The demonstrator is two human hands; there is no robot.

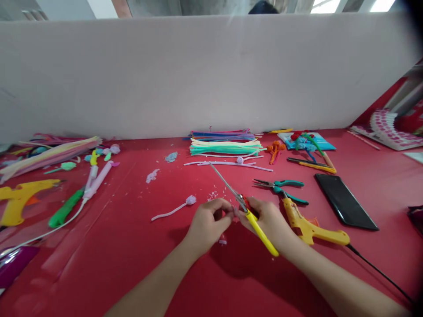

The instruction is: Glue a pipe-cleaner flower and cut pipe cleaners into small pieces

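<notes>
My right hand (269, 220) is closed round a pair of scissors (262, 233) with yellow and red handles. Their blades point up and to the left, away from me. Beside it, my left hand (209, 222) is closed in a pinch, its fingertips almost meeting those of the right. What it pinches is too small and hidden to name. Below the left fingers a small pinkish piece (223, 241) shows. A lilac pipe cleaner with a fluffy ball end (191, 200) lies left of my hands. Tiny lilac clippings (214, 193) are scattered just beyond them.
Pipe cleaner bundles (224, 147) lie by the white partition (185, 79). To the right are pliers (280, 185), a yellow glue gun (310, 229) with its cord and a black phone (345, 200). At left are another yellow glue gun (23, 198) and a white-corded tool (97, 180).
</notes>
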